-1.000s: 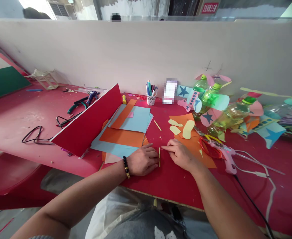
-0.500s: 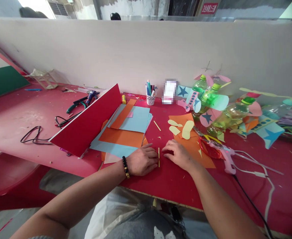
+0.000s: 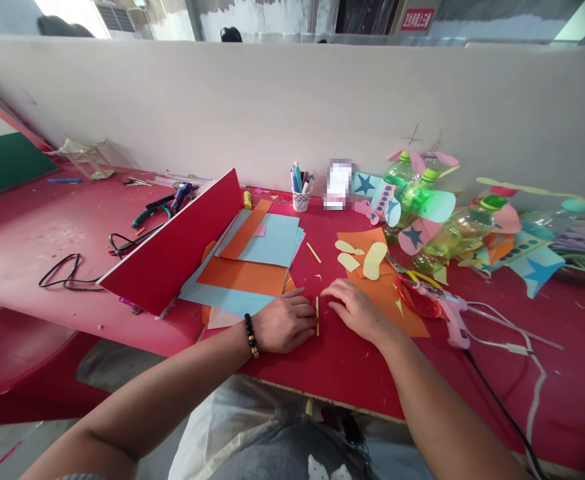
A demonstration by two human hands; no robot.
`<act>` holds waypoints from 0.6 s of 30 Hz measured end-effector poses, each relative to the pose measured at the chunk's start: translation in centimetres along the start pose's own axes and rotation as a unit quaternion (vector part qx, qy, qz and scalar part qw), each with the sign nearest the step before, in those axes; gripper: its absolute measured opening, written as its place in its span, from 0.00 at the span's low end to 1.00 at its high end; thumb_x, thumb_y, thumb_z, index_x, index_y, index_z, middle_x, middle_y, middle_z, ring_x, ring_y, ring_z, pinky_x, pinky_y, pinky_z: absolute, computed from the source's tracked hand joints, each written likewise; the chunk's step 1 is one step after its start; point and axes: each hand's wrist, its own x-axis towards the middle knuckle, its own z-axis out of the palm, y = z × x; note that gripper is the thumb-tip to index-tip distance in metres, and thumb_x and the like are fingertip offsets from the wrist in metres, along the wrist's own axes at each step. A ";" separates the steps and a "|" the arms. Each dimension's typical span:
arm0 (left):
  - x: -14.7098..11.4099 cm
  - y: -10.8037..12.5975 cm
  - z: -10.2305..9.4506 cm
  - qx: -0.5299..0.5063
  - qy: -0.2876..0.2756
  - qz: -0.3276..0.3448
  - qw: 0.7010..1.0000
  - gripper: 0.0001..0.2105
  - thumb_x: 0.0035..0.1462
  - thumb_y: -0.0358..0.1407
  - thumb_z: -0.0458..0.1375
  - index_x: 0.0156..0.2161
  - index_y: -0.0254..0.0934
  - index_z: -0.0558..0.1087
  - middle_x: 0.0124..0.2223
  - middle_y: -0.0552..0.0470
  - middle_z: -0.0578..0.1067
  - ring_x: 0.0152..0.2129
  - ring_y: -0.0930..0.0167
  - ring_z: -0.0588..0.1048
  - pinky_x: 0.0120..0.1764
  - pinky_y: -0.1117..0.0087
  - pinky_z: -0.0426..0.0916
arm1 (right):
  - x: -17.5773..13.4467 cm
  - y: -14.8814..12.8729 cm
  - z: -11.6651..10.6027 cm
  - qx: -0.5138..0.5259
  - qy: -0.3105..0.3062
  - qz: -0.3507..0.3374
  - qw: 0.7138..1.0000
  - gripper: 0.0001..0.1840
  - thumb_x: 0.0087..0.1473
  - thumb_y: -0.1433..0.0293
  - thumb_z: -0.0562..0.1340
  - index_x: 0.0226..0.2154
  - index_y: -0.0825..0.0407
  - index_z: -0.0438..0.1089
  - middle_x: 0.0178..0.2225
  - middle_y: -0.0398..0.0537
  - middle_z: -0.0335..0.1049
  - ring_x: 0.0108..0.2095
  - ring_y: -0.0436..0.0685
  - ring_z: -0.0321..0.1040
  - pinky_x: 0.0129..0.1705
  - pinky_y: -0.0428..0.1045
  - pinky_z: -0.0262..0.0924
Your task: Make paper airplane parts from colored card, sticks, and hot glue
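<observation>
Yellow strip: the narrow, straight, pale-yellow strip (image 3: 317, 317) lies on the red table (image 3: 342, 380) near its front edge, its length running away from that edge, between the two hands; its material is hard to make out.
Left hand: the left hand (image 3: 286, 323) rests palm down, fingers together, fingertips right beside the strip; the palm side is hidden, so I cannot tell whether it grips or pins anything.
Right hand: the right hand (image 3: 352, 307) is half curled and loose, thumb apart from the fingers, nothing seen in it; its fingertips are just right of the strip's far end, and contact with the table is unclear.
Paper stack: the left hand and wrist hide the front corner of the overlapping light-blue and orange paper sheets (image 3: 242, 275).
Cutouts: rounded pale-yellow paper pieces (image 3: 375, 260) lie on an orange sheet, farther from the front edge than the right hand.
Tools: the pink glue gun (image 3: 455, 320) partly covers the red-handled scissors (image 3: 417, 303), towards the table's right side.
Phone: the upright phone (image 3: 339, 183) at the back edge is blurred out.
Change: a second ago the right index finger pointed straight at the strip; now it is bent. Strip and left hand keep their places.
</observation>
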 end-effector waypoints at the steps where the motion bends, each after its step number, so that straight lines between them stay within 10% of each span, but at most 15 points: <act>1: 0.0 0.0 0.0 -0.001 0.000 0.000 1.000 0.10 0.60 0.36 0.52 0.42 0.39 0.74 0.42 0.47 0.76 0.44 0.67 0.71 0.59 0.56 0.53 | 0.1 0.1 0.2 -0.007 0.004 -0.016 1.000 0.17 0.55 0.78 0.55 0.45 0.47 0.68 0.40 0.48 0.65 0.43 0.56 0.62 0.45 0.53 0.60; 18: -0.1 -0.2 -0.4 -0.039 0.048 -0.068 0.996 0.14 0.61 0.37 0.50 0.47 0.37 0.73 0.44 0.45 0.76 0.42 0.67 0.72 0.53 0.60 0.61 | 0.2 0.2 -0.1 -0.001 -0.011 -0.022 1.000 0.07 0.55 0.77 0.57 0.29 0.50 0.63 0.30 0.45 0.65 0.35 0.55 0.59 0.38 0.50 0.57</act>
